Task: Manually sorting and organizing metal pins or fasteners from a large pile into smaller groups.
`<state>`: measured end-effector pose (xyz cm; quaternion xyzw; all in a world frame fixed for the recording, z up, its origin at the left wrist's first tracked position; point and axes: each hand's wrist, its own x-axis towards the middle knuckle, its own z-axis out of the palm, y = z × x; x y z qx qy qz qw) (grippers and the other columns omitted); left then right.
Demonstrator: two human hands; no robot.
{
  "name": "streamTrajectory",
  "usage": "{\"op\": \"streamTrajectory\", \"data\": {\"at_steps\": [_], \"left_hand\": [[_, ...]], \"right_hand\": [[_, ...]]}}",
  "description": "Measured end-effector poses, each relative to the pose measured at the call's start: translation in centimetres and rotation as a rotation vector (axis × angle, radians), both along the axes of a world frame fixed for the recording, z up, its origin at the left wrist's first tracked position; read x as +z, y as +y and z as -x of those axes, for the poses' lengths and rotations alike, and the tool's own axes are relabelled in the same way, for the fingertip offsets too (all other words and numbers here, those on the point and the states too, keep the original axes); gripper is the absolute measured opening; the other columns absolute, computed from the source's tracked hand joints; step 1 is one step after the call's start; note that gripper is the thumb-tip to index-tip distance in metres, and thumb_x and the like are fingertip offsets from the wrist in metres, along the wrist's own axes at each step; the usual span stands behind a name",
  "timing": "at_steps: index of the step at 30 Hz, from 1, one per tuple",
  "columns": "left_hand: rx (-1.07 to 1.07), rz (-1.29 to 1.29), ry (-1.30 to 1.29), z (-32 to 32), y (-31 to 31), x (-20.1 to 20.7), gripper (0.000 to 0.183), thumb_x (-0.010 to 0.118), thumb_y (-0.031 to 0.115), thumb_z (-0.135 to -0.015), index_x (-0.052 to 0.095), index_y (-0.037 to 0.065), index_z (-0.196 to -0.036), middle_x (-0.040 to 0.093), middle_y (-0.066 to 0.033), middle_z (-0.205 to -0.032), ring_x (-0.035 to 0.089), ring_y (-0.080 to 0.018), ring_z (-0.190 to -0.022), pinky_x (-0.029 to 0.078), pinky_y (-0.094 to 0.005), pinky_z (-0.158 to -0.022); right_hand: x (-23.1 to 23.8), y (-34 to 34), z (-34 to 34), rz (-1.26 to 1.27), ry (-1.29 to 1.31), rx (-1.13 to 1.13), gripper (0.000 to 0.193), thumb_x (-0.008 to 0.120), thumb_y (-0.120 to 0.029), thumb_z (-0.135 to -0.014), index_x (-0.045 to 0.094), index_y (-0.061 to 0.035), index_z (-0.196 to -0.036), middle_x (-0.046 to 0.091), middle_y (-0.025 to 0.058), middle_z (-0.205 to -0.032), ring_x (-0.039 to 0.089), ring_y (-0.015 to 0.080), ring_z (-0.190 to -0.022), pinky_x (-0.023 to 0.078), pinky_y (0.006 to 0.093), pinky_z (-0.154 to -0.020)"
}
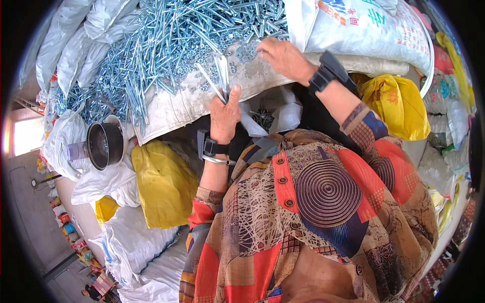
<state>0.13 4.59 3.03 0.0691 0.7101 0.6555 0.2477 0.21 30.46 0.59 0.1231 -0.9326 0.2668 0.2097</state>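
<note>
My left hand (224, 115) is closed around several long silvery bolts (223, 76), which stick up past the thumb and fan out a little. At the edge of a small pile of flat washers (246, 52), my right hand (286, 60) has its fingers bent together and pointing down. Whatever is between those fingertips, if anything, is hidden. Beyond both hands spreads a large heap of loose bolts (166, 45), with small nuts (203, 56) scattered along its near side. The heap lies on a stained whitish cloth (177, 108).
A dark round pan (105, 145) sits at the left by white sacks (121, 242). Yellow bags hang on either side, one at left (161, 184) and one at right (396, 106). A full white printed sack (374, 30) lies at the far right. Below the cloth's edge sits a white bag (288, 117).
</note>
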Motion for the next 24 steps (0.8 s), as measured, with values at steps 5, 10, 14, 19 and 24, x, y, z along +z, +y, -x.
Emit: {"op": "streamTrajectory", "data": {"at_steps": [5, 10, 14, 19, 24], "left_hand": [[-0.132, -0.186, -0.534, -1.3, 0.0, -1.5, 0.039, 0.058, 0.040, -0.099, 0.055, 0.002, -0.094, 0.044, 0.0010, -0.063, 0.040, -0.0088, -0.047, 0.028, -0.0256, -0.041], [-0.050, -0.186, -0.531, -2.3, 0.7, -2.2, 0.037, 0.057, 0.037, -0.100, 0.056, 0.001, -0.098, 0.047, -0.0016, -0.069, 0.041, -0.0096, -0.048, 0.027, -0.0248, -0.041], [-0.008, -0.092, -0.397, -2.4, 0.9, -2.0, 0.032, 0.060, 0.033, -0.099, 0.058, 0.001, -0.096, 0.049, -0.0009, -0.066, 0.041, -0.0078, -0.046, 0.029, -0.0235, -0.040], [0.033, -0.026, -0.191, -3.0, 0.6, -2.0, 0.033, 0.060, 0.034, -0.099, 0.060, 0.001, -0.093, 0.052, -0.0011, -0.061, 0.042, -0.0064, -0.044, 0.032, -0.0235, -0.040], [0.041, -0.057, -0.114, -3.4, 1.0, -1.2, 0.037, 0.058, 0.036, -0.099, 0.061, 0.000, -0.091, 0.054, -0.0020, -0.059, 0.044, -0.0063, -0.045, 0.034, -0.0240, -0.041]], "right_hand": [[0.8, 0.3, 1.9, -0.236, -0.022, -0.171, 0.019, 0.058, -0.006, -0.085, 0.060, 0.0016, -0.102, 0.063, 0.0181, -0.088, 0.066, 0.0373, -0.080, 0.054, 0.0460, -0.069], [1.2, -0.7, 1.9, -0.339, -0.134, -0.214, 0.029, 0.057, -0.001, -0.080, 0.059, 0.0011, -0.109, 0.064, 0.0177, -0.090, 0.065, 0.0395, -0.081, 0.053, 0.0478, -0.071], [-1.7, 1.2, 2.8, -0.319, 0.115, -0.151, 0.032, 0.058, -0.003, -0.084, 0.059, 0.0006, -0.116, 0.063, 0.0128, -0.095, 0.067, 0.0310, -0.079, 0.055, 0.0412, -0.070], [2.9, -2.2, -0.5, 0.919, -0.460, 0.009, 0.028, 0.057, -0.007, -0.095, 0.057, 0.0020, -0.121, 0.063, 0.0086, -0.102, 0.066, 0.0142, -0.088, 0.054, 0.0275, -0.076], [2.3, -3.8, -2.5, 1.466, -0.328, -0.019, 0.033, 0.058, -0.006, -0.095, 0.052, 0.0011, -0.126, 0.062, 0.0077, -0.100, 0.068, 0.0210, -0.088, 0.056, 0.0333, -0.079]]}}
